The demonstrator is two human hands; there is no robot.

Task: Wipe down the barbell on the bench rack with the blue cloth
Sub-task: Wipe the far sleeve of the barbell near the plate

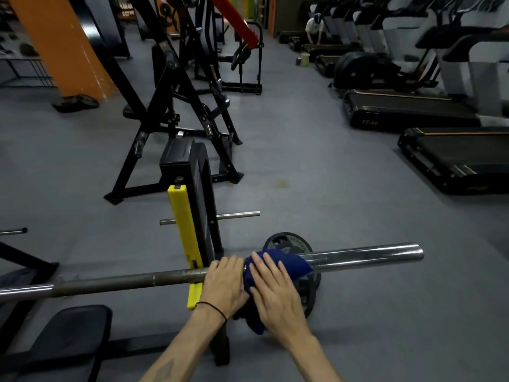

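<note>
The steel barbell [366,255] lies across the bench rack, running from the lower left to its bare sleeve end at the right. A blue cloth [289,264] is draped over the bar just right of the rack's yellow-padded upright [185,230]. My right hand [275,296] lies flat on the cloth, fingers straight, pressing it against the bar. My left hand [224,285] sits right beside it, fingers curled over the bar next to the upright. Part of the cloth hangs below the bar between my hands.
A black bench pad [68,334] sits at lower left. A weight plate [297,245] leans on the floor behind the bar. Black exercise frames [176,106] stand ahead, treadmills [454,158] line the right side, and a person crouches far back.
</note>
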